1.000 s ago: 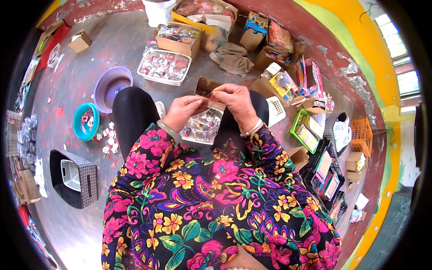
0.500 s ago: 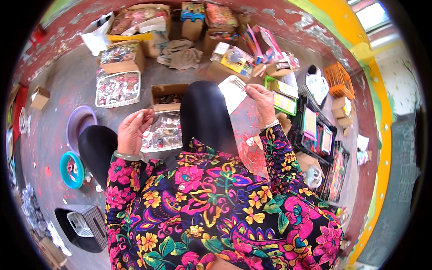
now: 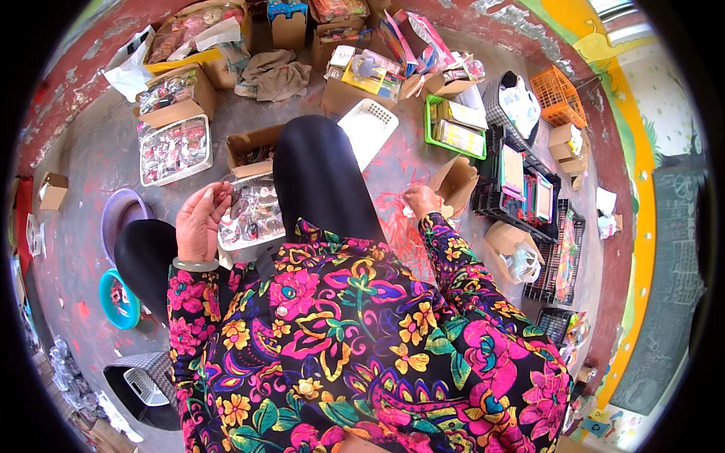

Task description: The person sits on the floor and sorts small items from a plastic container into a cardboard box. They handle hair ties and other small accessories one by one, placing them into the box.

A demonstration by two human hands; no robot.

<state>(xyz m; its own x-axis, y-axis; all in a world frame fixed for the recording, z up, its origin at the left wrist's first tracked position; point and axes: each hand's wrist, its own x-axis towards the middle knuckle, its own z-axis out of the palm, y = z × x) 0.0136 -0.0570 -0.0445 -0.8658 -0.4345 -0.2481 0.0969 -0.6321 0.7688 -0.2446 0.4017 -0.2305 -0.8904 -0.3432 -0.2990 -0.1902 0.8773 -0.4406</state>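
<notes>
My left hand (image 3: pixel 201 223) is raised beside a white tray (image 3: pixel 232 245) of small clear-wrapped packets. Its thumb and fingertips pinch together on something small and dark reddish that I cannot make out. My right hand (image 3: pixel 423 201) is closed, fingertips curled together, next to an open cardboard box (image 3: pixel 455 181). What it holds, if anything, is hidden. Beyond my knee (image 3: pixel 321 162) a white perforated basket (image 3: pixel 368 128) lies tilted. Behind the packet tray stands a small open carton (image 3: pixel 249 147) with dark contents.
Another white tray (image 3: pixel 175 151) of packets stands at the left, near a purple basin (image 3: pixel 124 214) and a teal basin (image 3: pixel 119 300). To the right are a green basket (image 3: pixel 455 127), a black crate (image 3: pixel 517 189) and an orange crate (image 3: pixel 557 96). Red scraps (image 3: pixel 404 241) litter the floor.
My right hand has come down toward me, away from the white basket it was beside, and its fingers are more curled. My left hand keeps its pinch. The whole view has shifted slightly.
</notes>
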